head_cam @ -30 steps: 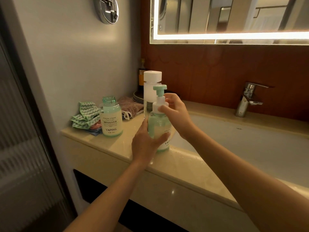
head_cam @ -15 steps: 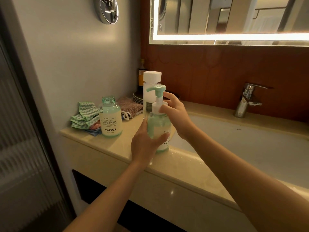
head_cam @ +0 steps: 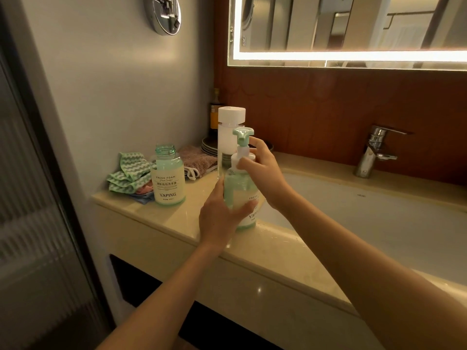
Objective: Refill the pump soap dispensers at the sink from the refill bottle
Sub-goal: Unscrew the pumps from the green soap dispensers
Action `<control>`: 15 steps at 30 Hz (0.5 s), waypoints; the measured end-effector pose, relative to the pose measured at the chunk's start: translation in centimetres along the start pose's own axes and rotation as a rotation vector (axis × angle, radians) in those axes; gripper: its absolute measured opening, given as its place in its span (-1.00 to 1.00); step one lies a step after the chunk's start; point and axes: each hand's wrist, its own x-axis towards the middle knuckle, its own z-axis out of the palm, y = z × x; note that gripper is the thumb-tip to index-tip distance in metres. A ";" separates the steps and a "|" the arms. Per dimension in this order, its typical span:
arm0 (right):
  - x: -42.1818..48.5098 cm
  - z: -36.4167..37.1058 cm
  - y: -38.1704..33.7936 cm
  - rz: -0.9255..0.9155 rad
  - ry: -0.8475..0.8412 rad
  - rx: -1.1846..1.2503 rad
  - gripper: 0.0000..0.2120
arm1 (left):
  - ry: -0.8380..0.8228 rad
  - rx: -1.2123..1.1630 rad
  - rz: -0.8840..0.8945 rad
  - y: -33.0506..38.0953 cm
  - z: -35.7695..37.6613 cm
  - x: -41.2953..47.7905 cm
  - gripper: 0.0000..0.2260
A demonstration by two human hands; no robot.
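Pump soap dispenser (head_cam: 238,189) beside the sink (head_cam: 379,218): left hand (head_cam: 217,218) curls round its body, right hand (head_cam: 264,173) grasps its white collar

The left hand (head_cam: 216,219) grips the body of the green pump dispenser (head_cam: 238,190) standing on the counter (head_cam: 177,218). The right hand (head_cam: 264,171) pinches its white collar (head_cam: 243,150) just above that grip. Behind the grip stands a white-capped bottle (head_cam: 231,133). Left of it is an uncapped bottle (head_cam: 168,184), with striped cloths (head_cam: 129,174) beyond, and the tap (head_cam: 374,154) is well to the right
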 end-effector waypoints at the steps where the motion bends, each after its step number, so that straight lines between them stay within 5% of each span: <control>1: 0.1 0.1 0.1 -0.022 0.018 -0.047 -0.47 | -0.006 0.000 -0.004 0.0 0.0 0.0 -0.31; 5: 0.6 0.5 0.5 -0.078 0.193 -0.326 -0.38 | -0.030 0.007 -0.005 -0.1 -0.1 0.0 -0.26; 11: 0.0 0.3 0.1 -0.005 0.060 -0.062 -0.55 | -0.005 0.005 0.002 0.1 -0.2 0.0 -0.34; 15: 0.4 1.1 0.9 -0.066 0.182 -0.249 -0.45 | -0.026 -0.004 -0.001 0.0 -0.2 0.0 -0.31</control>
